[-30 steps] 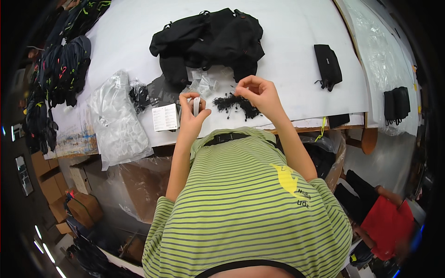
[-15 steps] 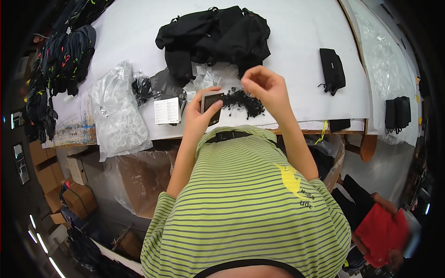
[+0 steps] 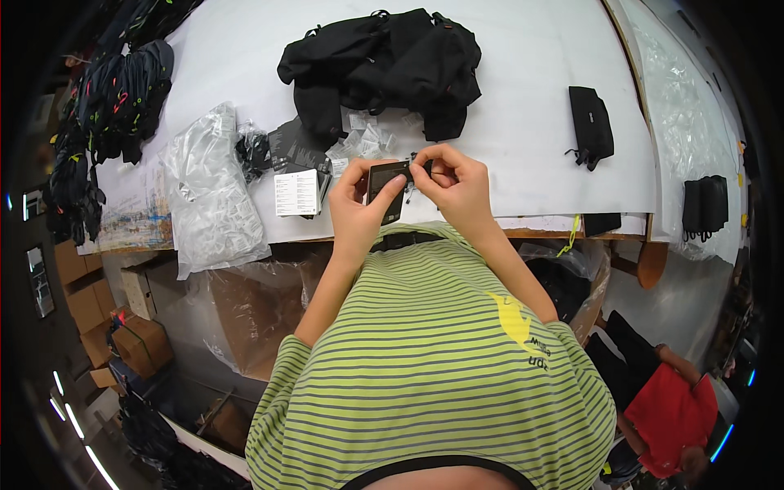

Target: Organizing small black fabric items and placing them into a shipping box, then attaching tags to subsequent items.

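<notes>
My left hand (image 3: 358, 202) is closed around a small stack of black hang tags (image 3: 387, 202), with the thumb lying across the front one. At the tags' upper right corner, my right hand (image 3: 457, 186) has its thumb and fingers pinched together. What lies in that pinch is too small and covered to make out. Small black strings (image 3: 411, 193) show between the hands, most of their pile hidden. Left of my hands lies a stack of white printed cards (image 3: 296, 194), beside black cards (image 3: 296, 147) fanned out on the table.
A large black bag (image 3: 384, 69) lies farther back on the white table (image 3: 523, 98). Small clear packets (image 3: 365, 140) lie before it, and a big clear plastic bag (image 3: 214, 196) sits at left. A black pouch (image 3: 591, 126) lies right. Dark bags (image 3: 122, 106) are heaped far left.
My right hand has come down and left to the tags' corner. The left hand has shifted slightly right with the tags, turning their dark face into view.
</notes>
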Motion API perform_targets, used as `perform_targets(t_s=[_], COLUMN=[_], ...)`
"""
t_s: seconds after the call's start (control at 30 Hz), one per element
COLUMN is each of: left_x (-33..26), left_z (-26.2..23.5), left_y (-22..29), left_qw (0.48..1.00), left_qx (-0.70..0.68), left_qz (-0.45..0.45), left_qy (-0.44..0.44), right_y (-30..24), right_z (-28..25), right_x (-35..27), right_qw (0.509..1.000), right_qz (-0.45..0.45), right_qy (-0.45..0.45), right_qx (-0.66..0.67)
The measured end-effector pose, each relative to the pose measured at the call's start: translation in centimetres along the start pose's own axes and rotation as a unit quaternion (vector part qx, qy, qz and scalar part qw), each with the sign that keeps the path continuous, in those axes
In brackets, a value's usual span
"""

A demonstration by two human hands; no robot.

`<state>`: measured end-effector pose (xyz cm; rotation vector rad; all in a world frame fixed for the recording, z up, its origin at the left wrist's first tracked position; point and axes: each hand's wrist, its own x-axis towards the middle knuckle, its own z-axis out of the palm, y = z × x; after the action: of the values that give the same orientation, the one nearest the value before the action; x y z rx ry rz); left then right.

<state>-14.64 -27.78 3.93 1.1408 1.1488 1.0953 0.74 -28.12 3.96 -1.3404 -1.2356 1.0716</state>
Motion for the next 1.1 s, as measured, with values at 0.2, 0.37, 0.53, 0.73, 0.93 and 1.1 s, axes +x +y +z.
perform_targets(t_s=[0.2, 0.37, 0.53, 0.73, 0.93, 1.1], left_x=[-0.2, 0.1, 0.9, 2.6, 4.1, 8.5], left_z=[0.6, 0.6, -0.6, -2.0, -2.4, -1.9], left_y=[0.2, 0.0, -0.7, -1.6, -2.5, -5.5], left_qw=[0.998, 0.993, 0.997, 0.968, 0.969, 0.985], left_qx=[0.05, 0.094, 0.026, -0.06, -0.07, -0.043], left_qz=[0.016, 0.064, 0.057, -0.155, -0.106, -0.058], left_qy=[0.017, 0.012, -0.054, -0.187, -0.211, -0.156], right_y=[0.6, 1.0, 1.0, 1.5, 1.7, 2.3], right_z=[0.4, -0.1, -0.7, -1.4, -1.6, -1.6], right_x=[-0.2, 0.0, 0.5, 1.1, 2.8, 4.1], right_qw=[0.991, 0.999, 0.996, 0.986, 0.946, 0.934], right_qz=[-0.1, -0.02, 0.046, 0.056, 0.177, 0.215], right_qy=[0.023, -0.009, -0.048, -0.151, -0.212, -0.244], right_qx=[-0.089, -0.04, 0.055, 0.046, 0.169, 0.149])
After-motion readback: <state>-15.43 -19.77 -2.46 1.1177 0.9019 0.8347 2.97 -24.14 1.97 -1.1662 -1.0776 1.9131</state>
